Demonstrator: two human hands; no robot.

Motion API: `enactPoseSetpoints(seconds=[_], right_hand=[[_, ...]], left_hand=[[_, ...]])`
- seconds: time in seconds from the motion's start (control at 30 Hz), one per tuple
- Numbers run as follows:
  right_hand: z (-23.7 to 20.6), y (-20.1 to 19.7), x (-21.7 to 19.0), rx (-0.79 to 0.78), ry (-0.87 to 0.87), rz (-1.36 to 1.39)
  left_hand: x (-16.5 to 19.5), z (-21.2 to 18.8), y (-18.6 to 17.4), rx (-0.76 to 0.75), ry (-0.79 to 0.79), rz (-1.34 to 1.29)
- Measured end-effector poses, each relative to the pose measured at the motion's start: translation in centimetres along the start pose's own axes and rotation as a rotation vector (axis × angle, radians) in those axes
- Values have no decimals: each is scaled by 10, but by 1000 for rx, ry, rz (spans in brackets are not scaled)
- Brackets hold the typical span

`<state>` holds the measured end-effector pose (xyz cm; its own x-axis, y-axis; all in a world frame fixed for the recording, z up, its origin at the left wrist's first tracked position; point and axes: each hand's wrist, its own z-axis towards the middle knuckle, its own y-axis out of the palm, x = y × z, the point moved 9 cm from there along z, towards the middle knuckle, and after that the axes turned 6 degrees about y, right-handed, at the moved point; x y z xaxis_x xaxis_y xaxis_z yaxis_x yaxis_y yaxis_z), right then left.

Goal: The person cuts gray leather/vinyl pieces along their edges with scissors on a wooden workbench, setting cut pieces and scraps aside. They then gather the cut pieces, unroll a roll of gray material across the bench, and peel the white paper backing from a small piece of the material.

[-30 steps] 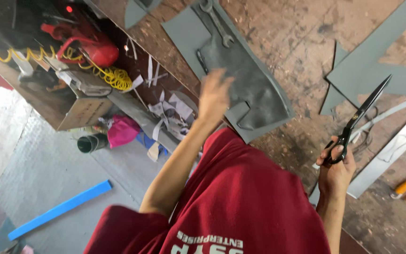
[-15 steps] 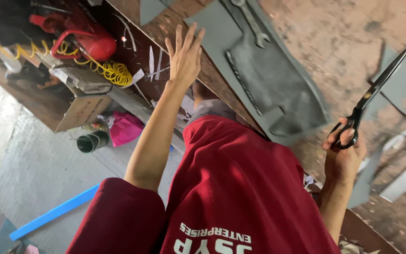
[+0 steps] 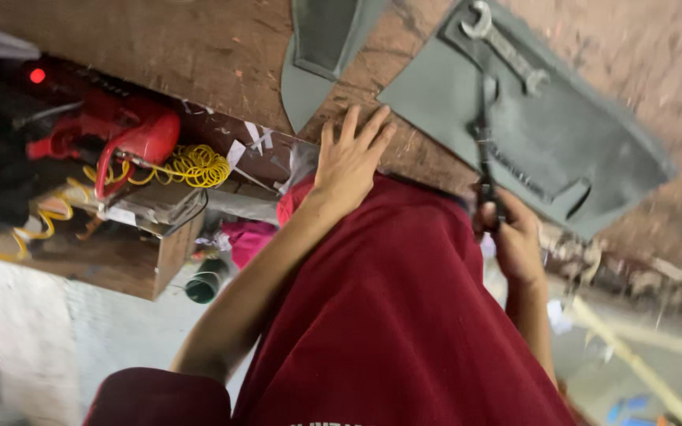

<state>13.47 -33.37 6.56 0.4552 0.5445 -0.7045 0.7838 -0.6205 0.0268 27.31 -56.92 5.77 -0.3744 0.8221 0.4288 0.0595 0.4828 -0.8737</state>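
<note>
My left hand (image 3: 349, 158) lies flat with fingers spread on the edge of the worn wooden table (image 3: 159, 47), holding nothing. My right hand (image 3: 511, 233) grips the handles of black scissors (image 3: 483, 134), whose blades point up over a large grey sheet (image 3: 562, 134). A metal wrench (image 3: 507, 47) rests on that sheet near its top. A second grey cut piece (image 3: 317, 55) lies to the left of it. My dark red shirt (image 3: 388, 315) fills the lower middle of the view.
Below the table at left, a shelf (image 3: 120, 252) carries a red tool (image 3: 132, 138), a coiled yellow hose (image 3: 195, 166), paper scraps and a pink cloth (image 3: 246, 237). A dark can (image 3: 203, 285) lies by the shelf. The right side is blurred.
The view has swung. My left hand came down from the air onto the table edge. My right hand moved the scissors left, over the grey sheet.
</note>
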Motion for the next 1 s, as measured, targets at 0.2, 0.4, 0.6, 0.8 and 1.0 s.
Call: enactPoseSetpoints(seconds=[0.2,0.4,0.6,0.8,1.0], right_hand=[[-29,55,41,51,91,-100],[-50,75,67,172,253,88],[-58,89,86,150,159,79],[-51,133,107,36,170,195],[-33,195,101,3,112,345]], left_hand=[[-11,3,-13,-38,145,-15],[-31,0,-15,-3,160,-235],[-66,16,-20,177,6,-643],[-91,42,-1,17,-173,-828],[-100,64,21,-167,-143,-971]])
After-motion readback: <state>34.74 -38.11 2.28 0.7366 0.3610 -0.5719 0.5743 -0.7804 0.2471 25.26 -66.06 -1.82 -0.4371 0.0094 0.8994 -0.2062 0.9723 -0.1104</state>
